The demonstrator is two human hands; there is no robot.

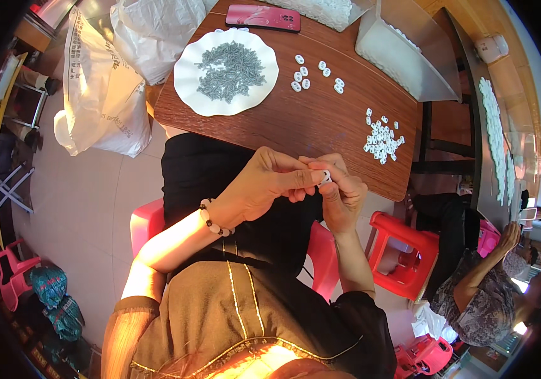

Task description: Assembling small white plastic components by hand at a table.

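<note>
My left hand (277, 180), with a beaded bracelet (213, 218) on its wrist, meets my right hand (345, 189) just in front of the table's near edge. Between them is a small white piece (325, 177) with dark spots or holes. The right thumb and fingers close round it, while the left thumb and fingertips pinch at its left side. Fingers hide part of it. Beyond my right hand lies a pile of small white pieces with dark holes (383, 141). Several white oval pieces (304, 71) lie farther back. A scalloped white plate (185, 88) bears many thin grey pieces (229, 69).
A brown table (334, 120) carries a pink phone (263, 18) and a white-filled bin (397, 57) at its far side. White sacks (103, 95) stand left. A red stool (403, 252) is at right, near another person (479, 290) at a side table.
</note>
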